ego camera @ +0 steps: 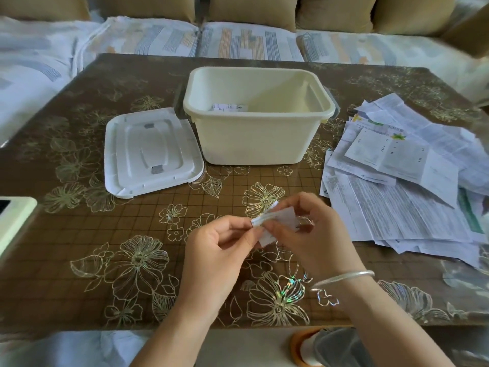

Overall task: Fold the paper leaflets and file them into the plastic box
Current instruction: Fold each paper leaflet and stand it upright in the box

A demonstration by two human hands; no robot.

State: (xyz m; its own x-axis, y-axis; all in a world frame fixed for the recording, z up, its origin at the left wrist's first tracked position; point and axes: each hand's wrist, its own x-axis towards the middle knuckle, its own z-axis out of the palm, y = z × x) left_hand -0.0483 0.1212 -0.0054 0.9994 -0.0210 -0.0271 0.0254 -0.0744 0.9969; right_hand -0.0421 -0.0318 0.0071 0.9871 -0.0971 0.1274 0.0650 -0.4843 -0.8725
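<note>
Both hands hold one small folded white leaflet [284, 218] above the table's near middle. My left hand [217, 250] pinches its left end between thumb and fingers. My right hand [315, 234] grips it from the right with curled fingers; a silver bangle circles that wrist. Behind them stands the cream plastic box [254, 139], open, with a folded leaflet [229, 107] lying on its floor. A heap of unfolded printed leaflets [402, 181] is spread on the table at the right.
The box's white lid [150, 152] lies flat left of the box. The brown table [105, 247] has a gold flower pattern. A pale device [13, 221] sits at the left edge. A sofa with cushions [238, 43] runs behind the table.
</note>
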